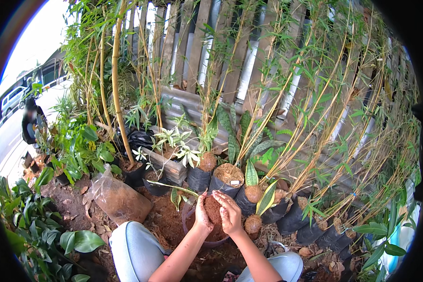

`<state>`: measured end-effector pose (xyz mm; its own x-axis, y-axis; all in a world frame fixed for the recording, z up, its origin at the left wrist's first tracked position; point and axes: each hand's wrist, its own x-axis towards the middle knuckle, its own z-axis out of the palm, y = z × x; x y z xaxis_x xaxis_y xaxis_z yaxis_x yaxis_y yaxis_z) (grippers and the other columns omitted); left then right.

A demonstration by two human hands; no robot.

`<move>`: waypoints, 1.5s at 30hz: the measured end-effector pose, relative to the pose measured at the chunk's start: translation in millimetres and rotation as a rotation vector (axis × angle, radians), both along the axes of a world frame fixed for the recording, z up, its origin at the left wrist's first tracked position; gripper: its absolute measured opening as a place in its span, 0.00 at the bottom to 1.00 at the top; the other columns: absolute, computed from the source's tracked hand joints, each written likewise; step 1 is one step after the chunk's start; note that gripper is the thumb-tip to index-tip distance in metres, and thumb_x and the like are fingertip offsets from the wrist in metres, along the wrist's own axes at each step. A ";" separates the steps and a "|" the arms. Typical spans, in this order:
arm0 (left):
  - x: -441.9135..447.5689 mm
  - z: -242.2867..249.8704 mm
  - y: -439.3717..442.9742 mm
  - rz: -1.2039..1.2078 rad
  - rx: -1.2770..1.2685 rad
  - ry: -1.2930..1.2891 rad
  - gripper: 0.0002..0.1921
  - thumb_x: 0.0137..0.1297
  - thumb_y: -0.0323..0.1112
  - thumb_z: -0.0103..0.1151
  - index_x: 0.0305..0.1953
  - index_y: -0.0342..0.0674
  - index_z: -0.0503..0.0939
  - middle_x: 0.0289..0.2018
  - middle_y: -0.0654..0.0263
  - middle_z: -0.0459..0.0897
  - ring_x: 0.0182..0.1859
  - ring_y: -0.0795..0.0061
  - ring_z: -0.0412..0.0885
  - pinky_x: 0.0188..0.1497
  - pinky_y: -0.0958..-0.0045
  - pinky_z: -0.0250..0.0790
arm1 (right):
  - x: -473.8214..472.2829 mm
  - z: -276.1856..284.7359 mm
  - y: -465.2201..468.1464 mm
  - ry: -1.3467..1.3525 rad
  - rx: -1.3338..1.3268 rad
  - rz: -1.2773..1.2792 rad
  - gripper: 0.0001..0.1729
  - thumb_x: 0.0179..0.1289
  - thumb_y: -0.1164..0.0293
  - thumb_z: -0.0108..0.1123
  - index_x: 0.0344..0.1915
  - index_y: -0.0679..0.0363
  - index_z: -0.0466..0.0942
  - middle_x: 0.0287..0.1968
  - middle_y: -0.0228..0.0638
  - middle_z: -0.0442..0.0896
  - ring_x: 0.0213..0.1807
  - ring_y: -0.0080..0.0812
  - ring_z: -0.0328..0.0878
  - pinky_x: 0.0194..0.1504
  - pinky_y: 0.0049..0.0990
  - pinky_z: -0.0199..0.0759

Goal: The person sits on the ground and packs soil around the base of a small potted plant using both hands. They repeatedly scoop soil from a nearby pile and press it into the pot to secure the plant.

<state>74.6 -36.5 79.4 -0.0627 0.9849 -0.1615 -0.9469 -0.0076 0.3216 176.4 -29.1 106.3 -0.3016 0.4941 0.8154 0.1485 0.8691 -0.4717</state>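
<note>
My left hand (203, 214) and my right hand (230, 212) are cupped around a clump of reddish-brown growing medium (213, 208). Their fingertips nearly meet at the far side, and soil sticks to the skin. Below them is a translucent plastic tub (215, 244) with more of the brown medium in it. A narrow yellow-edged leaf (172, 185) reaches leftward from beside my left fingertips; whether it is rooted in the clump is hidden. Right of my hands sit wrapped root balls, one (253, 224) on the ground and one (253, 193) on a black grow bag, each bearing a snake plant leaf.
A clear plastic bag of brown medium (125, 206) slumps at the left. Black grow bags (292, 219) line the foot of a wooden slat fence (229, 63) with bamboo before it. Broad-leaved plants (81, 242) crowd the lower left. Another person (31, 123) is near the road.
</note>
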 end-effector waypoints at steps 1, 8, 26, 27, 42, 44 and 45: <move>-1.3 -1.5 1.1 -0.012 -0.006 0.018 0.20 0.65 0.51 0.43 0.43 0.42 0.76 0.41 0.62 0.80 0.44 0.66 0.78 0.52 0.66 0.68 | 0.9 -0.6 2.5 0.087 -0.118 0.027 0.26 0.67 0.58 0.41 0.51 0.69 0.73 0.53 0.49 0.75 0.57 0.49 0.70 0.60 0.39 0.61; -2.5 -1.4 4.3 -0.047 -0.029 0.071 0.24 0.64 0.54 0.41 0.45 0.38 0.74 0.45 0.55 0.79 0.47 0.61 0.77 0.54 0.63 0.67 | -1.2 -10.0 11.0 0.307 -0.310 0.123 0.27 0.68 0.55 0.40 0.47 0.68 0.76 0.48 0.46 0.80 0.53 0.45 0.75 0.56 0.35 0.63; -0.5 4.6 -1.8 -0.084 0.172 -0.054 0.25 0.64 0.56 0.41 0.47 0.40 0.75 0.47 0.58 0.78 0.50 0.63 0.76 0.56 0.63 0.66 | -2.8 -8.9 -4.1 0.050 -0.112 -0.176 0.29 0.69 0.55 0.34 0.53 0.67 0.70 0.55 0.48 0.72 0.59 0.48 0.64 0.63 0.42 0.51; -2.9 3.0 -0.9 -0.088 0.191 -0.065 0.25 0.64 0.55 0.41 0.45 0.40 0.76 0.47 0.57 0.78 0.50 0.62 0.76 0.57 0.63 0.65 | -1.6 -4.8 -4.7 0.079 -0.087 -0.196 0.29 0.69 0.54 0.33 0.53 0.67 0.70 0.56 0.48 0.71 0.60 0.49 0.64 0.63 0.43 0.51; -3.2 -12.2 4.5 0.003 0.133 0.009 0.24 0.65 0.53 0.40 0.46 0.38 0.74 0.44 0.59 0.79 0.46 0.64 0.77 0.54 0.65 0.67 | -7.2 3.4 -11.4 -0.075 -0.025 -0.089 0.23 0.61 0.64 0.48 0.50 0.68 0.71 0.53 0.49 0.73 0.58 0.49 0.67 0.60 0.41 0.59; -2.6 -12.5 3.8 0.027 0.066 0.071 0.24 0.66 0.53 0.40 0.48 0.38 0.74 0.45 0.60 0.79 0.46 0.65 0.77 0.54 0.66 0.66 | -7.3 0.8 -10.6 0.010 0.024 -0.190 0.22 0.60 0.64 0.51 0.50 0.68 0.72 0.52 0.49 0.74 0.57 0.50 0.69 0.60 0.41 0.59; -1.6 -12.6 4.3 0.015 0.110 0.105 0.24 0.66 0.53 0.40 0.48 0.38 0.74 0.45 0.60 0.79 0.47 0.65 0.77 0.54 0.66 0.66 | -8.1 -1.0 -9.9 -0.046 0.065 -0.175 0.22 0.59 0.65 0.52 0.49 0.68 0.72 0.52 0.49 0.74 0.56 0.50 0.69 0.59 0.41 0.60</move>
